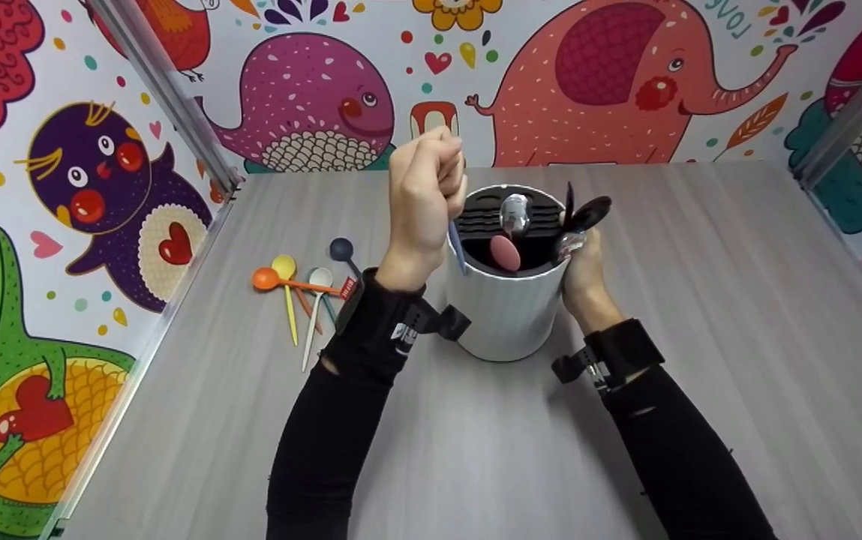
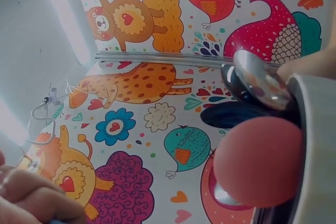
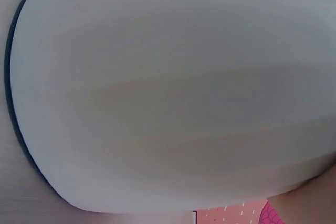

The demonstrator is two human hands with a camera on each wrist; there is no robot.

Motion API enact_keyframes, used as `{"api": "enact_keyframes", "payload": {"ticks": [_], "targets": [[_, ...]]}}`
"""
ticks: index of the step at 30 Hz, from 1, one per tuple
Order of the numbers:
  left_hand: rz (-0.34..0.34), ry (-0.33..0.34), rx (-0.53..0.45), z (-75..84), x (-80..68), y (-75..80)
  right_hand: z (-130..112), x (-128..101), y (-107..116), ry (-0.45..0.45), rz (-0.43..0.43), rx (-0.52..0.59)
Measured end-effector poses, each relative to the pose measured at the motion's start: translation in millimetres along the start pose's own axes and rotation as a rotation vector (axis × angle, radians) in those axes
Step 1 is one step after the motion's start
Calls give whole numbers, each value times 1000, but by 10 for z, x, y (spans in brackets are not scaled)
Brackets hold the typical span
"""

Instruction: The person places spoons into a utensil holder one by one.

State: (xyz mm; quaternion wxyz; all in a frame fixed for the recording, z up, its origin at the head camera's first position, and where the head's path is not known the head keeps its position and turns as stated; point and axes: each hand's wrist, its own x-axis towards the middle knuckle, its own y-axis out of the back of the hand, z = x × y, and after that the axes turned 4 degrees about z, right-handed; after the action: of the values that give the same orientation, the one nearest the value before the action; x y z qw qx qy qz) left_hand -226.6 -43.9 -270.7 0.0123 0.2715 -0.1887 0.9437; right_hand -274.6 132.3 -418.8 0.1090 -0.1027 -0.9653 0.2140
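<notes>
Right hand curled against the right wall of the white holder at table centre, steadying it. Left hand fisted round a blue spoon, handle downward above the near-left rim. Advisable: keep holder braced, lower vertically into a free slot, clear of pink spoon.

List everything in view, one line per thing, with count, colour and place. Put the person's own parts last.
holder: one, white with a black slotted insert, mid-table.
spoons in holder: a pink one, a shiny metal one and dark ones at the right rim; exact count unclear.
blue utensil: one, in the left hand, over the holder's left rim.
loose spoons: five, orange, yellow, white, teal and dark blue, lying left of the holder.
table: one, grey wood grain.
left hand: grips the blue utensil.
right hand: holds the holder's right side.
</notes>
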Motion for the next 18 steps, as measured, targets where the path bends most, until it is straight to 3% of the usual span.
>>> {"api": "enact_keyframes", "payload": {"ticks": [8,13,15,18], "targets": [[-11,-1,-46,111,30,-76,1,-12,-7,-48,-10,13],[9,43,-179,167,64,-73,5,-17,-13,-31,-15,31],[24,55,-212,163,74,-73,1,-19,-18,-22,-9,36],[27,52,-185,86,77,-77,-3,-20,-23,-29,-3,48]]}}
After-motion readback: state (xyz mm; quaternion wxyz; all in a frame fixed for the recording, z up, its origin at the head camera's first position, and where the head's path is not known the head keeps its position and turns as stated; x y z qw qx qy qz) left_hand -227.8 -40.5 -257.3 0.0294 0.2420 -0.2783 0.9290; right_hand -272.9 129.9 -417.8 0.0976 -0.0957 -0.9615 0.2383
